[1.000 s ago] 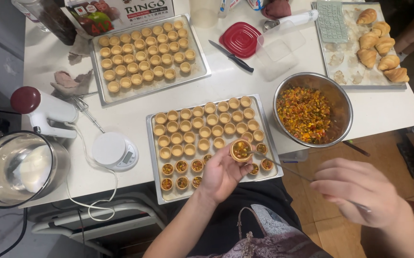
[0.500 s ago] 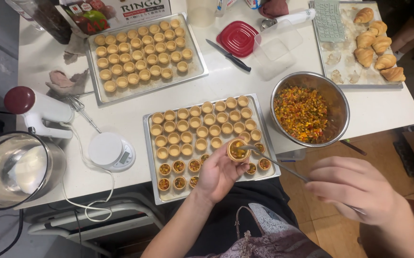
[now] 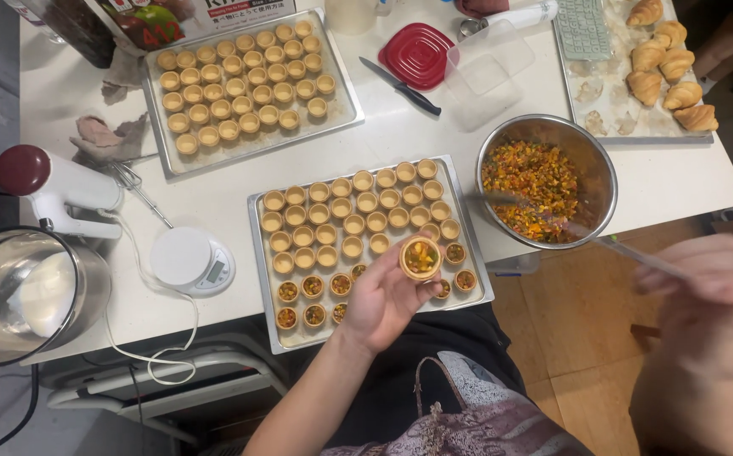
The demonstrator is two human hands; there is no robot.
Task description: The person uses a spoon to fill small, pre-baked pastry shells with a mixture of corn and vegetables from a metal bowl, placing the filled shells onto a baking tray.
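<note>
The left hand point(image 3: 383, 300) is curled around one small filled tart shell point(image 3: 420, 258), pinched between thumb and fingertips and raised above the near tray point(image 3: 258, 253) at its 4 o'clock corner. The right hand point(image 3: 713, 308) is blurred; its fingers are closed on the handle of a long spoon point(image 3: 586, 232). The spoon's bowl lies in the steel bowl point(image 3: 599, 160) of chopped vegetable filling, at 2 o'clock from the left hand. Tray and bowl rest on the white desk point(image 3: 400, 139).
</note>
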